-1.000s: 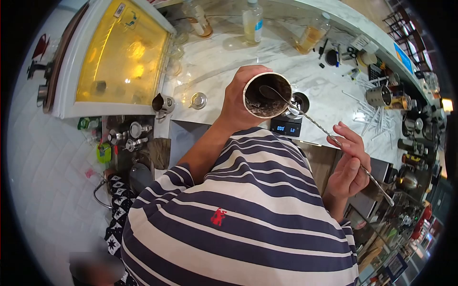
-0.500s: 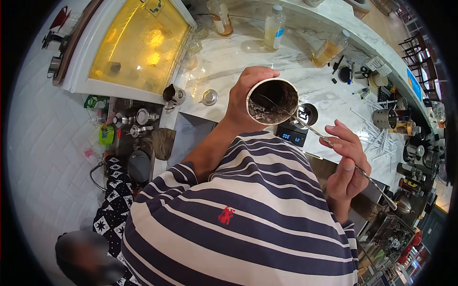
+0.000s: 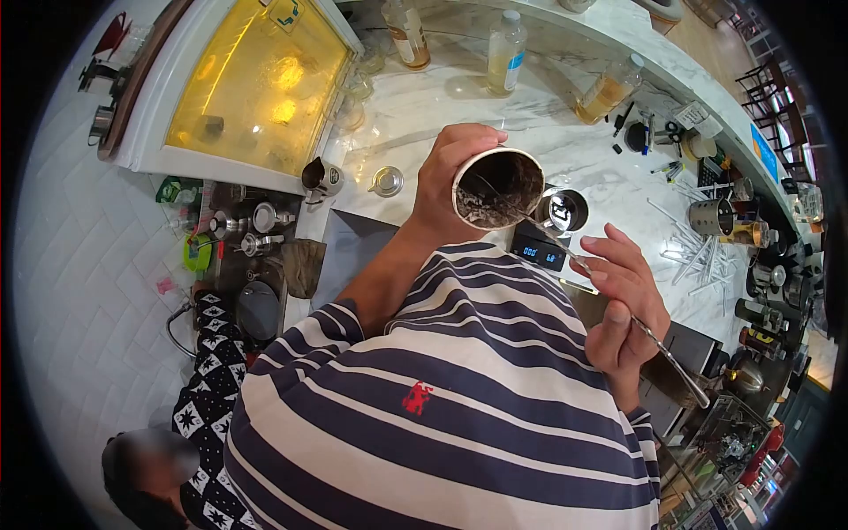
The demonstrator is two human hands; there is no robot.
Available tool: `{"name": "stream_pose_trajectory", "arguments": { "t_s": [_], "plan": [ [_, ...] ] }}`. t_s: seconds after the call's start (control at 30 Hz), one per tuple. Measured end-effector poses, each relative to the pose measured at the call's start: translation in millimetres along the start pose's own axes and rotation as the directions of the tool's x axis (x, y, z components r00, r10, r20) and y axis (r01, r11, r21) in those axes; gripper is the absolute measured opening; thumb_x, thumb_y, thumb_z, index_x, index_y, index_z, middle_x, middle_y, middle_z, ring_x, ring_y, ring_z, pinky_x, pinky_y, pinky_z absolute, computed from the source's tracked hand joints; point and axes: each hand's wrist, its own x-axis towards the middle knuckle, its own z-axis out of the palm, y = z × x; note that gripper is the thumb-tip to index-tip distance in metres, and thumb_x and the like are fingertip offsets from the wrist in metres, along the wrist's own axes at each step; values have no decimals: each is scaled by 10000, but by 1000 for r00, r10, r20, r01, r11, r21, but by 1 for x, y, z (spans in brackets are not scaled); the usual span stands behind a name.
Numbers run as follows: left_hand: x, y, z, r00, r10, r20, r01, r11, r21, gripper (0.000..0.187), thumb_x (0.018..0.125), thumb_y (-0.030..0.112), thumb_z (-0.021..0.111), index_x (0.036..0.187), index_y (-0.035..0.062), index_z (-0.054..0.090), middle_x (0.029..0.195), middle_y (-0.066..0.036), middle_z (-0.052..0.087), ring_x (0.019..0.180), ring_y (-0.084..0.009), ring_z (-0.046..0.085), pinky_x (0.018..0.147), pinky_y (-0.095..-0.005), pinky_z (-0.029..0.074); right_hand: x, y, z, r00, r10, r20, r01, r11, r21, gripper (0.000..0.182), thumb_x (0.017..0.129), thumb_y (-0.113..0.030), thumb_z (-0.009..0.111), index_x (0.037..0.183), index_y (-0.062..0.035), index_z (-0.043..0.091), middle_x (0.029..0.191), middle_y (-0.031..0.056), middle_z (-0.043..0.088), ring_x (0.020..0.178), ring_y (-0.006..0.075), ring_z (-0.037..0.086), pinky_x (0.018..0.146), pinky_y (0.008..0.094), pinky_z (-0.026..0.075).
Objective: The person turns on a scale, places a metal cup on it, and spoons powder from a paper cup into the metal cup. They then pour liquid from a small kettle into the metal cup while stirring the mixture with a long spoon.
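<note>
My left hand (image 3: 439,177) is wrapped round a white paper cup (image 3: 528,172), its mouth tilted toward me. Dark brown, clumpy residue coats the inside of the cup. A twisted metal bar spoon (image 3: 658,343) rests between the thumb and fingers of my right hand (image 3: 625,305). Its lower end reaches into the cup, where the tip is hard to make out. Just beyond the cup's right side, a dark round vessel (image 3: 565,210) stands on a black digital scale (image 3: 541,253) with lit blue digits.
Bottles (image 3: 507,55) line the back of the marble counter (image 3: 459,97). A small metal pitcher (image 3: 321,178) and a glass pot (image 3: 386,181) stand at left, near a yellow-lit cabinet (image 3: 256,84). Loose straws (image 3: 698,252) lie at right. Another person (image 3: 216,380) is at lower left.
Both hands have shifted slightly left with the cup and bar spoon. The right hand has come closer to the cup, and more of the vessel on the scale shows. The other person's head has moved slightly.
</note>
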Motion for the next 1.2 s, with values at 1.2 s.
{"name": "stream_pose_trajectory", "arguments": {
  "t_s": [1.2],
  "plan": [
    [-30,16,-37,989,-122,88,133,982,-137,995,630,-11,918,1444,61,349,1310,-231,578,1181,-306,635,970,-394,564,10,-16,28,999,-31,27,27,988,149,290,1116,-249,488,1042,-11,636,967,225,752,1094,435,727,1066,597,478]
  ]
}}
